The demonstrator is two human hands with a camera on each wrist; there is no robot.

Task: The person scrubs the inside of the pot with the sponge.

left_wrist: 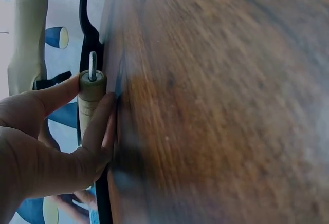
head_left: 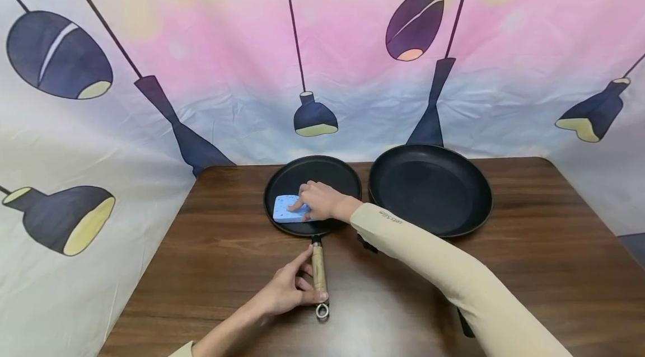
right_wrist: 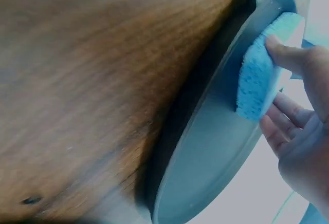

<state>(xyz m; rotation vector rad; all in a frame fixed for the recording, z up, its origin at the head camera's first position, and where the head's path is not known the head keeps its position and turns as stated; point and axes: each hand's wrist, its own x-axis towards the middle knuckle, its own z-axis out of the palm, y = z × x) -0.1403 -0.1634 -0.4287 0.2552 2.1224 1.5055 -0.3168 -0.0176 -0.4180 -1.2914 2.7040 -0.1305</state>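
Seen from the head view, with twelve o'clock pointing away from the person, a brown tabletop [head_left: 216, 250] carries two dark pans. The larger pan [head_left: 428, 189] sits at three o'clock from the smaller pan [head_left: 322, 169], its handle partly hidden under the right forearm, which comes in from about four o'clock.

The smaller pan's wooden handle [head_left: 319, 270] points to six o'clock, its long axis running twelve to six. The left hand [head_left: 289, 287] is the nearer to it, coming from about eight o'clock, thumb and fingertips clamped on its sides.

The right hand [head_left: 322, 200] reaches over the smaller pan, thumb and fingers pinching opposite edges of the blue sponge [head_left: 287, 212]. The sponge lies inside that pan, toward eight o'clock of its centre and at about nine from the hand, its long axis roughly nine to three.

Smallest, a metal ring [head_left: 322, 311] hangs at the handle's six o'clock end.
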